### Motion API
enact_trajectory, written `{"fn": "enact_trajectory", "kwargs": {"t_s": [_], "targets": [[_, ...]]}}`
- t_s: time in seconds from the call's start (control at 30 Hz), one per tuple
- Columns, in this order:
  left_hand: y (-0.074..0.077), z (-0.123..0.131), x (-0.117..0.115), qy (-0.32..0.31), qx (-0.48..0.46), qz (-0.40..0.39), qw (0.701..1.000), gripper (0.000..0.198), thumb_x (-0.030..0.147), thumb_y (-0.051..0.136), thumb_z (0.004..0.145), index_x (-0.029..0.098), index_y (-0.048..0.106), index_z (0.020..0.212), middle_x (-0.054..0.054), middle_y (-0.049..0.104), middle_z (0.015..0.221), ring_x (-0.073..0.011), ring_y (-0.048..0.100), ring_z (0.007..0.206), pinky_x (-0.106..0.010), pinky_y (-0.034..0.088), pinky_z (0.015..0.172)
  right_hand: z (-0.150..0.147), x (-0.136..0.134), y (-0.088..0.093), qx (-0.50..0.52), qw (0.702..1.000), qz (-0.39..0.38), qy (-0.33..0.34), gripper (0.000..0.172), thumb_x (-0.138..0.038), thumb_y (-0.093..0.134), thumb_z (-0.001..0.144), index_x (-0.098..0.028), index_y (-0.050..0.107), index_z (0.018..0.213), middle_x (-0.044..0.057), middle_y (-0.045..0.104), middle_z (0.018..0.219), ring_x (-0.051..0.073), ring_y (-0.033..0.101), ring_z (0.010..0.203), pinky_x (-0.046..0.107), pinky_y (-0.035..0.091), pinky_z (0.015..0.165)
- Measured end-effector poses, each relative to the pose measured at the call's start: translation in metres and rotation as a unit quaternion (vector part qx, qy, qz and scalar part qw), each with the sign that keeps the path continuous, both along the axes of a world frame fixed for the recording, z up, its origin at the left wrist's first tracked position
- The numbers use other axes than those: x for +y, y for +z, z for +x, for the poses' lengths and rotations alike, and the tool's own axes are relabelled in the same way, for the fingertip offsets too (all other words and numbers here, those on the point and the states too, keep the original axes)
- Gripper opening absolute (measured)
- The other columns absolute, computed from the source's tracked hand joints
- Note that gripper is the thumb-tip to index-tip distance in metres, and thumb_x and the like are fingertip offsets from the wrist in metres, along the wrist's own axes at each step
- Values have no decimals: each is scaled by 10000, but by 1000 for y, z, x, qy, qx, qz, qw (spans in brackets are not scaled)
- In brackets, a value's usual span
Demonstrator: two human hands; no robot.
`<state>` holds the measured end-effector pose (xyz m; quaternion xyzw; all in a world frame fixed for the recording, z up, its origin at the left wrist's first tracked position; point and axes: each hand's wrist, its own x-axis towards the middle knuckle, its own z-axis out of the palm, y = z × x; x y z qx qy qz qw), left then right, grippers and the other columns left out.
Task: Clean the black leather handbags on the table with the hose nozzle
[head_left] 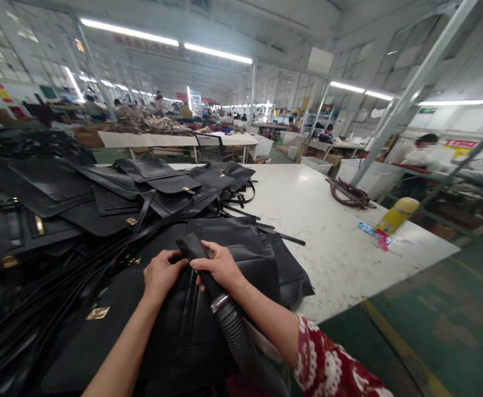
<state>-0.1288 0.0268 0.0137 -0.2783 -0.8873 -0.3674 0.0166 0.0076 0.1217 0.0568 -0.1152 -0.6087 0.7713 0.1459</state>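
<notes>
A black leather-look bag [171, 325] lies in front of me at the near edge of the table. My left hand [161, 275] pinches at its upper part, the fingertips close to the tip of a black nozzle; what exactly they grip is partly hidden. My right hand [219, 267] is wrapped around that hose nozzle [212, 285], thumb on top. Behind the nozzle, a metal clamp [219, 301] joins it to a ribbed black hose [233, 328] running down toward my body. Black straps [80, 275] and a gold clasp [98, 314] lie left of my hands.
Black bags [113, 190] with gold fittings are heaped across the left of the white table [291, 204]. On the right are a yellow bottle [398, 215] and a coil of brown straps [349, 194]. A metal post [411, 91] rises beyond. A person [425, 157] is at the far right.
</notes>
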Motion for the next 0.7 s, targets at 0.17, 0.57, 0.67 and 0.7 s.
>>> {"fn": "enact_trajectory", "kwargs": {"t_s": [0.17,0.57,0.67,0.7], "targets": [[1,13,-5,-14,142,-25,989,224,396,506,707,208,597,788,-40,639,901,-235,569,886,-361,388,827,61,6,6,0,999,15,-46,683,-228,683,611,-203,403,1233,-36,582,610,112,531,383,219,453,321],[41,112,139,-310,16,-149,939,428,305,703,524,202,634,934,-106,642,998,-312,534,1004,-503,307,913,201,70,26,-61,984,31,-163,569,-286,625,680,-186,397,1192,-8,597,632,134,553,412,233,459,345],[32,110,153,-313,-28,-142,939,420,253,716,487,234,654,902,-48,666,899,-269,575,927,-382,408,813,201,74,15,-80,987,12,-136,577,-291,634,661,-170,404,1177,-10,596,604,140,549,395,231,445,330],[29,107,153,-315,-38,-136,938,417,238,708,493,244,654,906,-26,667,866,-249,582,909,-350,415,796,199,76,9,-85,988,4,-129,567,-298,635,655,-165,417,1161,-12,594,592,141,548,390,231,441,327]]}}
